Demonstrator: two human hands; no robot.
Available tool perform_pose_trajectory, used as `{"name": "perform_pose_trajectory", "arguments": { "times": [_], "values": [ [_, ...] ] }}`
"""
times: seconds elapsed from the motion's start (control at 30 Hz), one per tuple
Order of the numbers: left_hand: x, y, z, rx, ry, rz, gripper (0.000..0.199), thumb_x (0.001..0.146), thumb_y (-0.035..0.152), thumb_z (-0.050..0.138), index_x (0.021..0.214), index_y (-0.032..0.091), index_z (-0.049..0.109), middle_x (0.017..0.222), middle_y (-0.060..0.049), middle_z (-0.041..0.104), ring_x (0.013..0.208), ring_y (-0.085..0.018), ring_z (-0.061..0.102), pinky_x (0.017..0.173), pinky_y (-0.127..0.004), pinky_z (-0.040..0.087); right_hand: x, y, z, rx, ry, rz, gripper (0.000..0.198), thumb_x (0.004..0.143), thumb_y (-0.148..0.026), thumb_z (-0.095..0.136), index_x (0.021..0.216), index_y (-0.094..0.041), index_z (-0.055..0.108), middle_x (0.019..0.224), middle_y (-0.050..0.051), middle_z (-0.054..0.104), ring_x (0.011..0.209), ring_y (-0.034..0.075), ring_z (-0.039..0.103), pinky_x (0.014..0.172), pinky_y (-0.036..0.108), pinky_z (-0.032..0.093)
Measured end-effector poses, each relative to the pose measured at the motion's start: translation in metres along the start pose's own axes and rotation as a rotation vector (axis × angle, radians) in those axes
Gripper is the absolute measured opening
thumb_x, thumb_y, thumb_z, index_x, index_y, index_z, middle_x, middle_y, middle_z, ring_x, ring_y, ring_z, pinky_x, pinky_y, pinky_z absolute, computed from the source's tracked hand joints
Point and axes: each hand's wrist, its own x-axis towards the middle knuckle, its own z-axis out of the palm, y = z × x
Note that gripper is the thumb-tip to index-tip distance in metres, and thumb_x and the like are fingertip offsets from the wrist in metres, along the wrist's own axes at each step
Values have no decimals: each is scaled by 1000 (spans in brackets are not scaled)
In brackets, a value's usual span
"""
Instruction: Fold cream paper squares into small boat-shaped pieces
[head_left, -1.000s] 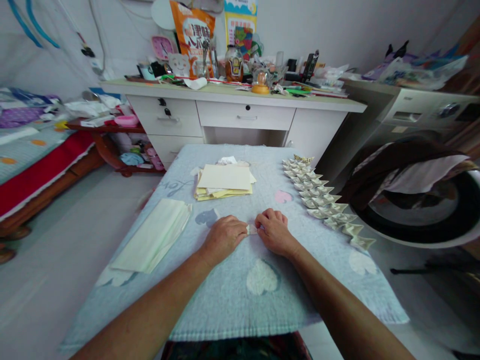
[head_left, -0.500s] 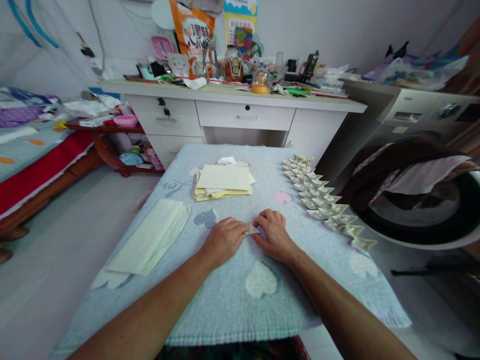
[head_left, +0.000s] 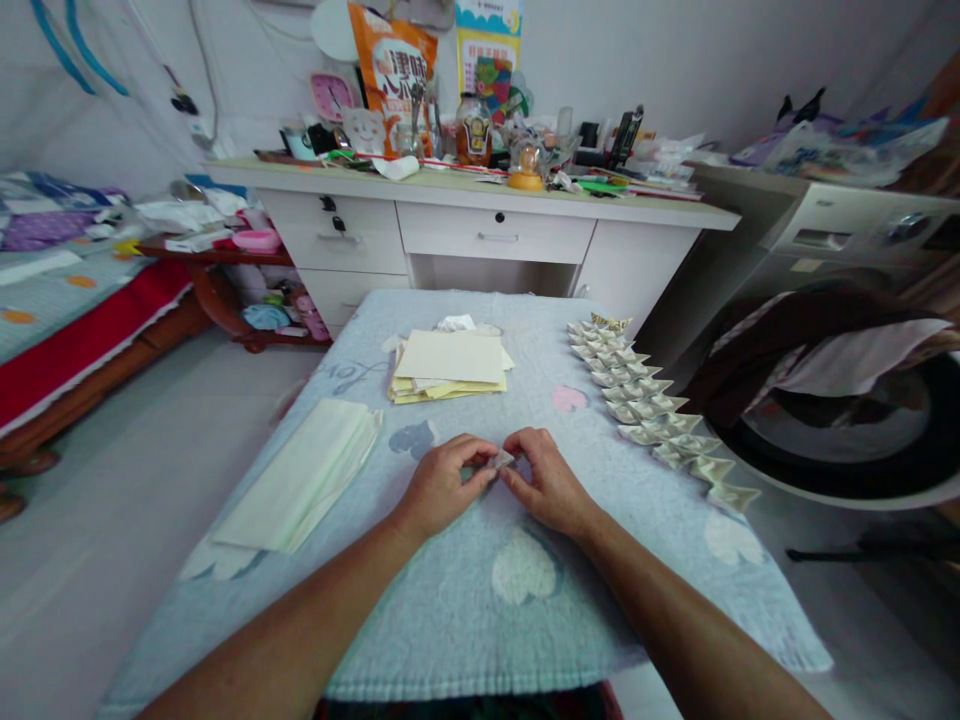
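Note:
Between my two hands is a small folded piece of paper (head_left: 501,459), pale and roughly triangular, held a little above the cloth-covered table (head_left: 457,630). My left hand (head_left: 448,482) pinches its left side between thumb and fingers. On the other side, the thumb and fingertips of my right hand (head_left: 546,480) close on its right edge. Several folded paper boats (head_left: 637,390) stand in a long row to the right of my hands. A stack of cream and yellow paper sheets (head_left: 450,358) lies beyond them, and long pale green sheets (head_left: 300,478) lie to the left.
Behind the table stands a white desk (head_left: 499,225) crowded with a jar (head_left: 474,130), an orange snack bag (head_left: 396,80) and other small items. A washing machine (head_left: 832,240) with its door open and clothes hanging out is at the right. A bed (head_left: 90,330) is at the left.
My fingers have lifted and rearranged from pressing flat at the table to pinching the folded paper, which now shows as a small triangle. The whole view has shifted slightly.

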Motion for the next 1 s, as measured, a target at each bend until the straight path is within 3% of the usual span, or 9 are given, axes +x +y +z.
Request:
{"name": "perform_pose_trajectory", "arguments": {
  "times": [0.27, 0.4, 0.53, 0.67, 0.83, 1.0],
  "values": [
    [-2, 4, -1, -122, -3, -24, 23, 80, 11, 60, 101, 21, 64, 97, -2, 64, 81, -12, 64, 76, -24, 54, 1, 0, 2, 164, 61, -40, 14, 85, -27, 55, 97, -19, 52, 93, 4, 57, 89, 18, 52, 80, 29, 42],
    [-3, 1, 0, -128, 5, -34, 27, 78, 11, 62, 102, 20, 63, 98, -2, 63, 83, -12, 64, 78, -26, 54, 1, -1, 0, 138, 129, -60, 17, 84, -31, 57, 95, -20, 53, 94, 5, 54, 90, 19, 51, 80, 29, 42],
    [-3, -3, 1, -178, 35, -67, 28, 78, 14, 63, 105, 20, 61, 99, -3, 62, 83, -13, 64, 79, -27, 54, 1, -1, 1, 57, 240, 18, 21, 79, -35, 63, 81, -20, 49, 80, 2, 52, 75, 16, 49, 67, 26, 40],
    [-2, -4, 3, -205, 37, -59, 26, 79, 15, 62, 105, 21, 61, 100, -3, 60, 84, -13, 63, 80, -28, 54, -1, -1, 3, 88, 173, 3, 24, 84, -31, 58, 66, -20, 47, 67, -1, 51, 63, 13, 48, 60, 24, 36],
    [-3, -1, 5, -241, 17, -51, 25, 81, 17, 61, 105, 21, 62, 103, -4, 58, 84, -13, 63, 79, -27, 54, -2, -1, 6, 243, 108, -1, 9, 82, -25, 61, 80, -19, 56, 71, -1, 58, 63, 11, 52, 59, 22, 39],
    [-3, 0, 7, -317, 13, -90, 25, 79, 16, 62, 104, 20, 61, 107, -4, 60, 85, -13, 65, 82, -28, 53, -3, -3, 6, 270, 116, 5, 6, 83, -22, 60, 80, -19, 55, 70, -1, 58, 62, 11, 52, 59, 22, 39]
  ]
}}
